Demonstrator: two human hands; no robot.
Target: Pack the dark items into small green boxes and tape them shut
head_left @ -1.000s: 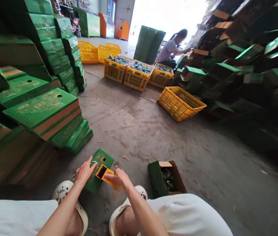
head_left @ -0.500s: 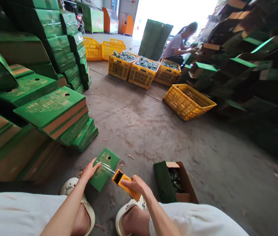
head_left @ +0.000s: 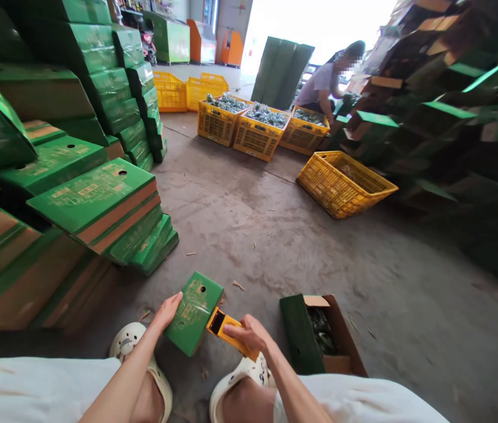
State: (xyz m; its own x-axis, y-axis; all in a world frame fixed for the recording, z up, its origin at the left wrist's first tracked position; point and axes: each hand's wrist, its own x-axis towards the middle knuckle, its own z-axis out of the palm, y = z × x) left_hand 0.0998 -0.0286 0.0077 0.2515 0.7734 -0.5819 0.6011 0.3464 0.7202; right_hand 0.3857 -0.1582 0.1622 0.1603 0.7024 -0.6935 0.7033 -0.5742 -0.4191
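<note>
A closed green cardboard box (head_left: pixel 195 311) with gold print and a round hole stands on the floor between my feet. My left hand (head_left: pixel 168 311) grips its left edge, with the fingers partly hidden along the side. In my right hand (head_left: pixel 249 333) is a yellow tape dispenser (head_left: pixel 228 331), its black-windowed head against the box's right edge. Clear tape shows faintly across the box top. To the right, an open green box (head_left: pixel 299 335) holds dark green items that I cannot make out.
Green boxes (head_left: pixel 94 194) are stacked on the left, and a darker heap of boxes (head_left: pixel 434 135) rises on the right. Ahead stand filled yellow crates (head_left: pixel 255 138) and a tilted yellow crate (head_left: pixel 341 188). Another person (head_left: pixel 319 88) sits beyond them.
My left hand has shifted from the box's top to its left edge. The dispenser has come against the right edge, and the tape strand stretched between hand and dispenser no longer shows.
</note>
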